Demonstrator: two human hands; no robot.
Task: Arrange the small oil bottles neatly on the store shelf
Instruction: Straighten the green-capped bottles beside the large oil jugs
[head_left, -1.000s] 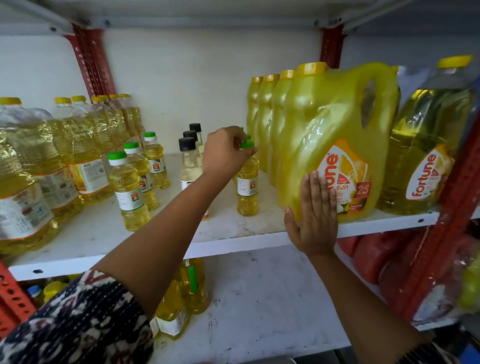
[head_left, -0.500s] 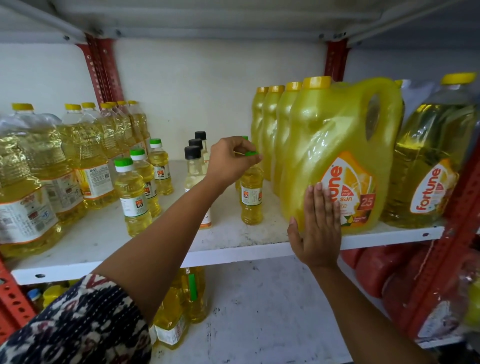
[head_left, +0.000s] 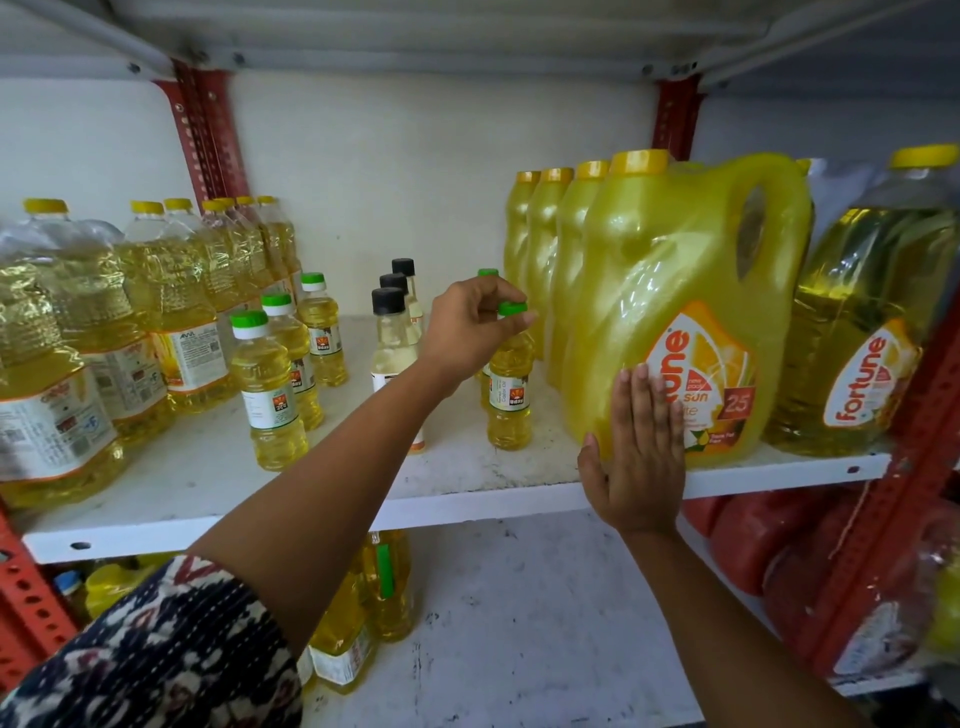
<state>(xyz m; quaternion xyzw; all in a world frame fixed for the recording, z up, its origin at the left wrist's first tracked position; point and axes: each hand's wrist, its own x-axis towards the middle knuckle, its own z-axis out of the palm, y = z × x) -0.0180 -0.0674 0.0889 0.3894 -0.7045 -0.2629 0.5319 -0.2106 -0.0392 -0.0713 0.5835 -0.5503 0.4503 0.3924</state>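
Small oil bottle (head_left: 510, 387) with a green cap (head_left: 512, 308) stands upright on the white shelf (head_left: 467, 478), just left of a row of big yellow jugs (head_left: 685, 312). A person's left hand (head_left: 470, 332) reaches in from above, its grip pinched narrow on the cap. Right hand (head_left: 636, 452) lies flat and open against the front jug (the one labelled "fortune"), holding nothing. To the left, three more green-capped small bottles (head_left: 267, 384) stand in a diagonal line, with three black-capped bottles (head_left: 389, 332) behind the forearm. Large clear oil bottles (head_left: 171, 312) fill the shelf's left end.
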